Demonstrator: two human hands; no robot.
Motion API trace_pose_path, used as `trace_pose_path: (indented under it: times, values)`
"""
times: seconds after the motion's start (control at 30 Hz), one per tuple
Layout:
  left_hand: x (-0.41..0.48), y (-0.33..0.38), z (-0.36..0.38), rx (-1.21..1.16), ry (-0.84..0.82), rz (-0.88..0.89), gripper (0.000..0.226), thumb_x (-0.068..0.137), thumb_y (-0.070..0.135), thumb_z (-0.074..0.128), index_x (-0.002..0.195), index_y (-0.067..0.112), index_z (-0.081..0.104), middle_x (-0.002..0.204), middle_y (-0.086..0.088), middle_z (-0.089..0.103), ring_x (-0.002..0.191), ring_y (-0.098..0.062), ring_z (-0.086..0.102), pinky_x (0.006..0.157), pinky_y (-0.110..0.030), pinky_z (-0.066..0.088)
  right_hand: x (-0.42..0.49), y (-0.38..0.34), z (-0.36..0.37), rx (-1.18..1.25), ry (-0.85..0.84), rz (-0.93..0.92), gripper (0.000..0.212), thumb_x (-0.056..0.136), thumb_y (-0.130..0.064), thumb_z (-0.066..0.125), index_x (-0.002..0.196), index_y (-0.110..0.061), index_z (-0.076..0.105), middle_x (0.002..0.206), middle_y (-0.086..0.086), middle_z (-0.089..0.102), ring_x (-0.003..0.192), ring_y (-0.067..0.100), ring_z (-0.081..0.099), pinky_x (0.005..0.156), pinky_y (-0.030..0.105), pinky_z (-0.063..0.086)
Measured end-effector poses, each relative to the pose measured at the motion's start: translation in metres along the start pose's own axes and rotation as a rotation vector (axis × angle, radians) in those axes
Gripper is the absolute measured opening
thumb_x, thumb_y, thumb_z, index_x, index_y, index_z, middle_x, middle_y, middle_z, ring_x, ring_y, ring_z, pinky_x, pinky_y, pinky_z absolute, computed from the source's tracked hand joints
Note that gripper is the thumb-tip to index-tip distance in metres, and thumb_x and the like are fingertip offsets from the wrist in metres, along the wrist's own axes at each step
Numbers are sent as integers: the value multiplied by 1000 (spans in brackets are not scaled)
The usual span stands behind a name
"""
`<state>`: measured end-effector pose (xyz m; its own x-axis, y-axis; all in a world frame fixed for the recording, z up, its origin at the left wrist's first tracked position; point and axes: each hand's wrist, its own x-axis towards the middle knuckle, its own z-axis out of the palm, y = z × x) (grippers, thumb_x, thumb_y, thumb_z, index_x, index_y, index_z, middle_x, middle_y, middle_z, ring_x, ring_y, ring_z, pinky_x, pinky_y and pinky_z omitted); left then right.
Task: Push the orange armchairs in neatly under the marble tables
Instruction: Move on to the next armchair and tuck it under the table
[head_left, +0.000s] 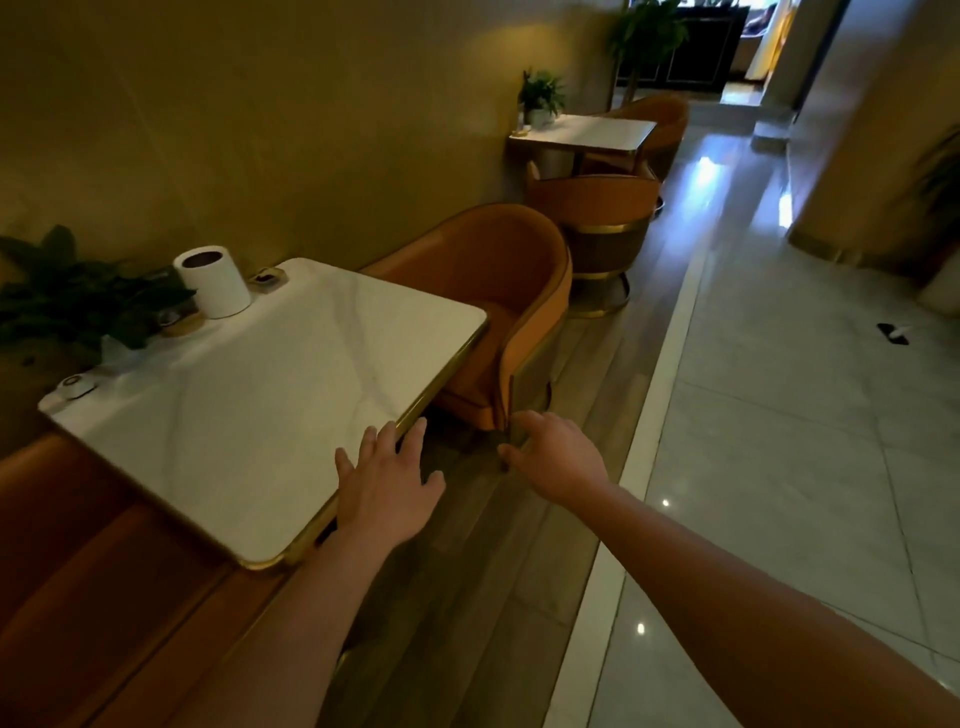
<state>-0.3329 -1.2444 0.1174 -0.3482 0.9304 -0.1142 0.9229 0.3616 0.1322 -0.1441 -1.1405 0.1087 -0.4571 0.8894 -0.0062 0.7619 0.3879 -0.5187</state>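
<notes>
Although the right hand (563, 457) is stretched out ahead on a nearly straight arm, it holds nothing. Its fingers hang loosely curled, thumb apart, just short of the front end of the orange armchair's (524, 280) aisle-side arm; whether a fingertip touches the upholstery cannot be told. The left hand (387, 486) is flat and spread, empty too, palm down at the gold rim (415, 413) of the marble table (249, 395) — resting or hovering, I cannot say.

Of the two, the right is nearer the chair, which lies directly ahead of it and a little to the left. The armchair stands at the table's far end with its open front facing back toward the person and its seat partly under the top. It is turned, though, so that its outer arm juts past the table's edge toward the aisle. Judging from that, the coming move is to catch this arm and swing it inward, square with the table.

Farther on, a second table (592, 132) has another armchair (592, 205) at its near end.
</notes>
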Motion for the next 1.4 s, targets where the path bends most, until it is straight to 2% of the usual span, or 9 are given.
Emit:
trace_pose_path:
  times: [0.17, 0.33, 0.57, 0.73, 0.93, 1.23, 1.4]
  values:
    - [75, 35, -1, 3, -10, 40, 71, 100, 57, 33, 157, 32, -1, 167, -7, 7, 153, -28, 2, 121, -60, 7, 56, 47, -25, 6, 41, 35, 39, 93, -49, 57, 128, -33, 53, 122, -1, 58, 115, 20, 53, 89, 38, 52]
    - [173, 65, -5, 18, 0, 109, 71, 99, 59, 32, 157, 32, 1, 166, -8, 8, 153, -30, 4, 120, -61, 10, 136, 88, -46, -4, 76, 100, 52, 92, -50, 57, 139, -32, 46, 132, -2, 55, 124, 19, 50, 95, 37, 49]
    - [309, 111, -26, 11, -9, 218, 71, 99, 59, 32, 157, 32, 2, 166, -8, 9, 153, -30, 4, 119, -61, 8, 250, 127, -88, 11, 138, 188, 48, 92, -50, 58, 135, -30, 49, 125, -2, 57, 113, 16, 54, 85, 29, 46]
    - [393, 155, -34, 5, 21, 266, 73, 98, 59, 36, 157, 32, 3, 166, -9, 12, 153, -30, 6, 118, -61, 10, 324, 170, -113, 30, 159, 216, 55, 92, -52, 57, 141, -32, 43, 135, -2, 55, 121, 18, 53, 95, 37, 50]
    - [499, 241, -30, 17, 16, 275, 73, 99, 58, 36, 157, 33, 0, 166, -8, 9, 153, -28, 4, 120, -59, 8, 420, 254, -152, 19, 188, 196, 56, 91, -53, 57, 141, -31, 44, 136, 0, 55, 121, 20, 53, 97, 40, 50]
    - [652, 391, -24, -10, 26, 216, 72, 99, 58, 36, 157, 32, 2, 166, -7, 12, 153, -27, 6, 120, -60, 11, 565, 388, -239, -42, 135, 147, 56, 93, -51, 57, 142, -29, 43, 130, 0, 56, 122, 21, 53, 94, 34, 48]
    - [729, 444, -22, -5, 18, 194, 72, 99, 58, 34, 157, 32, 1, 166, -7, 10, 153, -27, 4, 121, -59, 11, 637, 443, -272, -51, 138, 126, 56, 93, -52, 56, 143, -29, 42, 138, 0, 54, 126, 21, 51, 96, 35, 48]
